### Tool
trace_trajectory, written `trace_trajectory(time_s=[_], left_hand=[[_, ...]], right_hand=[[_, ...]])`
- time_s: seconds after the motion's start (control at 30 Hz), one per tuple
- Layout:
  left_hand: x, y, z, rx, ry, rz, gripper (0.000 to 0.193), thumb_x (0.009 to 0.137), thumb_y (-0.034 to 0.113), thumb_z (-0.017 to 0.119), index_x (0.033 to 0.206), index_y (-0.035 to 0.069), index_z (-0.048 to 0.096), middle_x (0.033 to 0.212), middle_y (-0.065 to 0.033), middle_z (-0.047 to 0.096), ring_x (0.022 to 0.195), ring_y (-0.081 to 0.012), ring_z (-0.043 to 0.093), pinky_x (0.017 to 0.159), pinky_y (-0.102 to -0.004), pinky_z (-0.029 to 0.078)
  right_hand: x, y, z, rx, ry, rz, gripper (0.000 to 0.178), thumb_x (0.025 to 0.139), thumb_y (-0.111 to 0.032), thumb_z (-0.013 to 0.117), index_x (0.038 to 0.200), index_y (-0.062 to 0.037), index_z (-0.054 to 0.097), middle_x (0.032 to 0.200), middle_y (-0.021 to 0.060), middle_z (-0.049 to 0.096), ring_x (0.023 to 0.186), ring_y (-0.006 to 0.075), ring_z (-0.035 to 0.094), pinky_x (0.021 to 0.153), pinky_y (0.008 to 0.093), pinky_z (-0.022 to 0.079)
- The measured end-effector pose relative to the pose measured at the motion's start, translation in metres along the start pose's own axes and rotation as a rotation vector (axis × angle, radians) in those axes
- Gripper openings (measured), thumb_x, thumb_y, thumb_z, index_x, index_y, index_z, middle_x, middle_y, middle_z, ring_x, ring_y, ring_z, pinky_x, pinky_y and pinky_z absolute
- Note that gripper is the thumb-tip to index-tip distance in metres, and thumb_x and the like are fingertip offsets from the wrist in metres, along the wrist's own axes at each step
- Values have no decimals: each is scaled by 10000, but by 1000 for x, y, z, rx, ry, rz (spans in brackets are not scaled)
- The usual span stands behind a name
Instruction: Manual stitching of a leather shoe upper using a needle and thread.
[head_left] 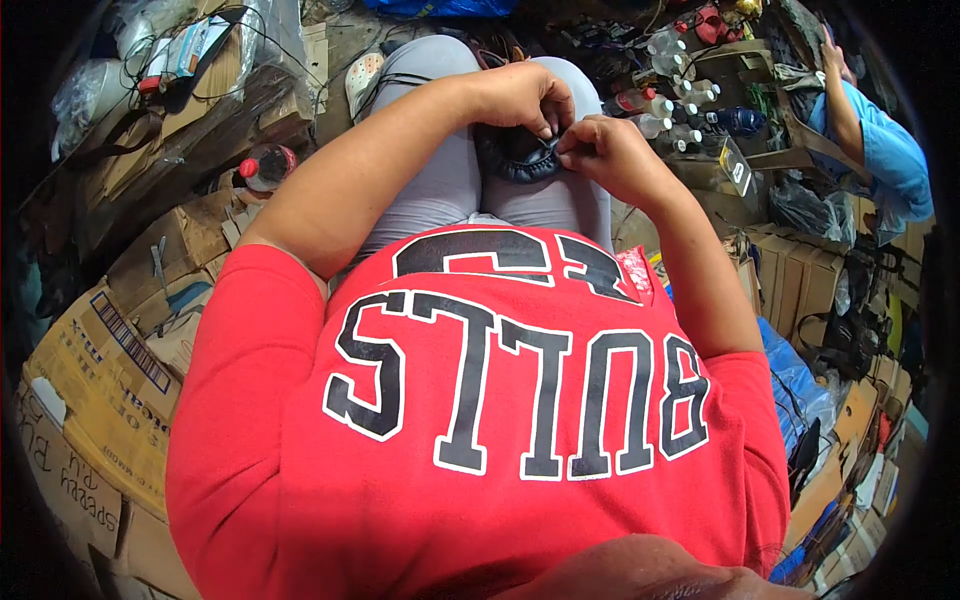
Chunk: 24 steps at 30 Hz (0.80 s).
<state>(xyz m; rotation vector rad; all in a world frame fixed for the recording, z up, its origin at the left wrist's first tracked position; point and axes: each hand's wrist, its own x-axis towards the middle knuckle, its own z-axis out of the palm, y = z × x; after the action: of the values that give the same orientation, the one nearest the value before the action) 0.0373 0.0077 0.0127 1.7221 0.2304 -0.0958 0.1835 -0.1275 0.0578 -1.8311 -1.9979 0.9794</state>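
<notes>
A black, shiny, rounded piece with a gathered, puckered edge [528, 170] rests on my thighs, between my knees. Its kind is not clear; it looks like soft leather or similar material. Above its upper right side is my left hand [535, 98], its thumb and fingers pinched together and pointing down at the edge. My right hand [612, 155] comes in from the right, also pinching, with its fingertips at the rim close to the left ones. Whatever lies between the fingertips of either hand is too small to make out.
Several plastic bottles [685, 105] stand beyond my right knee. A bottle with a red cap [267, 168] lies on the left, near flattened cardboard [100, 380]. At the far right another person in a blue shirt [890, 150] sits close by. Cardboard boxes [795, 275] are stacked on the right.
</notes>
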Motion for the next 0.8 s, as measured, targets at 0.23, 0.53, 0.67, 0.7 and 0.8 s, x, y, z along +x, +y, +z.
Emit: trace_trajectory(time_s=[0.23, 0.53, 0.67, 0.7, 0.8], left_hand=[[-56, 13, 21, 562, 612, 112, 328, 707, 133, 724, 987, 29, 588, 837, -136, 619, 773, -281, 607, 695, -339, 470], [-111, 15, -11, 638, 530, -135, 233, 734, 79, 664, 966, 72, 645, 898, -124, 624, 803, -253, 606, 721, -348, 479], [-95, 18, 14, 590, 348, 32, 364, 711, 93, 685, 1069, 87, 623, 899, -116, 631, 874, -275, 613, 769, -358, 477], [-95, 22, 17, 641, 266, -113, 359, 691, 82, 690, 1045, 85, 631, 857, -119, 635, 797, -275, 611, 726, -357, 480], [-103, 19, 1, 625, 438, -138, 297, 698, 74, 665, 994, 74, 644, 808, -119, 626, 719, -253, 595, 677, -332, 473]], right_hand=[[-18, 33, -12, 961, -11, 334, 367, 913, -327, 538, 993, 14, 646, 769, 67, 643, 591, 117, 586, 623, 243, 479], [-47, 83, -11, 747, -258, 536, 246, 823, -249, 682, 792, -33, 570, 700, 44, 608, 570, 109, 585, 508, 247, 482], [-32, 96, 5, 769, 643, 388, 251, 897, -279, 581, 834, -37, 605, 772, 34, 606, 718, 136, 597, 697, 298, 485], [-26, 93, 4, 767, 640, 385, 251, 897, -279, 581, 834, -37, 605, 772, 34, 606, 718, 136, 597, 697, 298, 485], [-18, 72, -3, 1705, 790, 147, 411, 954, -394, 404, 939, -29, 592, 992, 117, 616, 1031, 257, 571, 897, 460, 391]])
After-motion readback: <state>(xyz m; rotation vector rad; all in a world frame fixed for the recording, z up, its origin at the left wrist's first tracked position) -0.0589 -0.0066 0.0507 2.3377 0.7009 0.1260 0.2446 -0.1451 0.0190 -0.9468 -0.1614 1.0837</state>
